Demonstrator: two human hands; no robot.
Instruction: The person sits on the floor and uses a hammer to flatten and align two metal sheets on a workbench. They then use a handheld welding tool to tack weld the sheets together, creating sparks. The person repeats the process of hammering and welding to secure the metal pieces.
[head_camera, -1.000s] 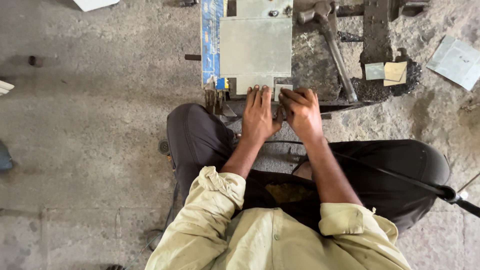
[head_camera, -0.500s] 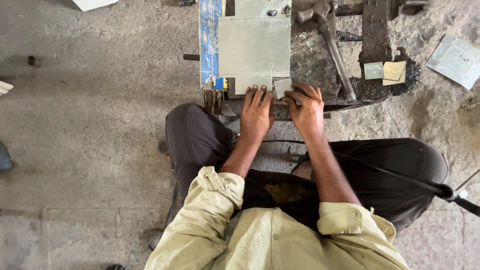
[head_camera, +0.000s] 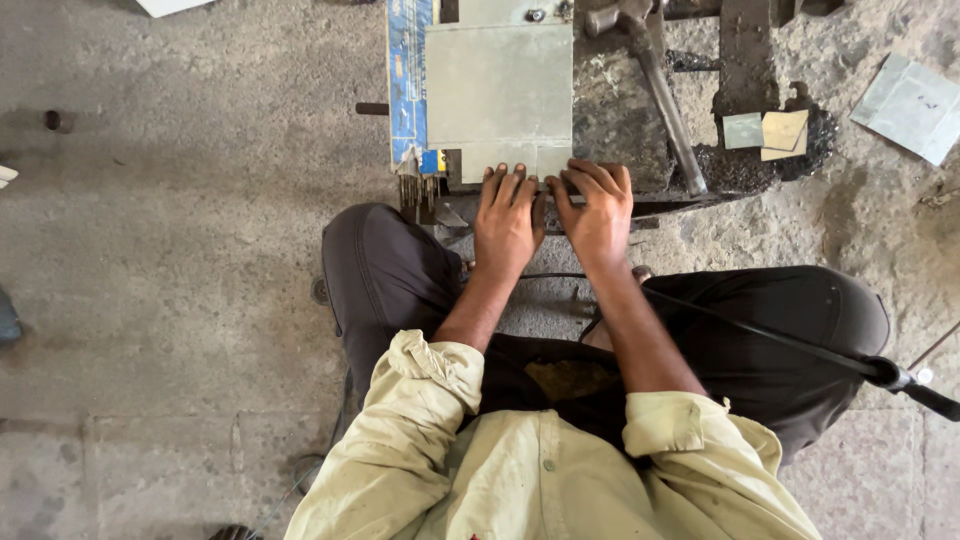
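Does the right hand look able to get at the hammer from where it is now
Probably yes. The right hand rests on the near edge of the grey metal sheet, and the hammer lies just beyond it to the right, its handle end close to the fingers. Nothing lies between them.

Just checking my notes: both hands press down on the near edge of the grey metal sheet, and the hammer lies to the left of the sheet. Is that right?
Not quite. The hammer lies to the right of the grey metal sheet, not the left, as the head view shows. The rest holds: the left hand and right hand both press on the sheet's near edge.
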